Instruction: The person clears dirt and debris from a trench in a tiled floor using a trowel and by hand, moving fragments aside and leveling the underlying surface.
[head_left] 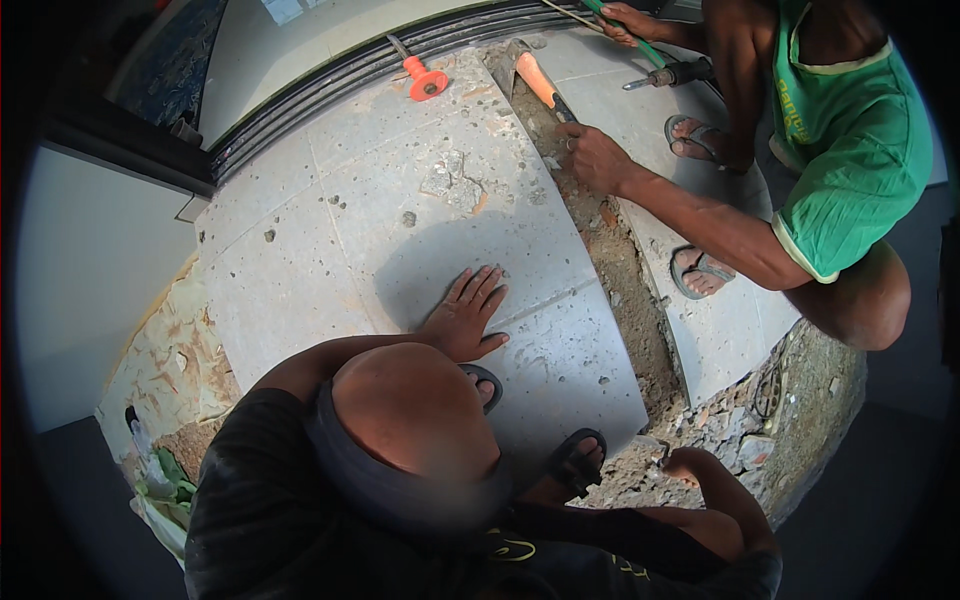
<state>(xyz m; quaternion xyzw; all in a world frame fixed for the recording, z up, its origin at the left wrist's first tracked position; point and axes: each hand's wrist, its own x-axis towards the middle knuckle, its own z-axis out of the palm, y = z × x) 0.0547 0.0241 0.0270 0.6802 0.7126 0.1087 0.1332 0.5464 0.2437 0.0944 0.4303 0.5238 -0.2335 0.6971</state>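
Note:
My left hand [466, 312] lies flat on the pale grey floor tiles [290, 290], fingers spread, holding nothing. Down at the broken edge, my right hand [686, 464] reaches into the rubble [720, 440] with curled fingers. Anything inside it is hidden. Between the tile slabs runs a trench of bare earth [625, 300]. Across from me, a person in a green shirt [860, 160] grips an orange tool with a black grip [540, 85]; its metal head rests at the far end of the trench. That person's other hand [628, 22] is by a green rod.
A chisel with an orange hand guard [428, 84] lies by the dark door track [290, 105]. A black tool with a pointed metal tip [675, 75] is near the person's foot. Concrete chips [460, 185] litter the tiles. Torn sheeting [180, 345] lies at the left.

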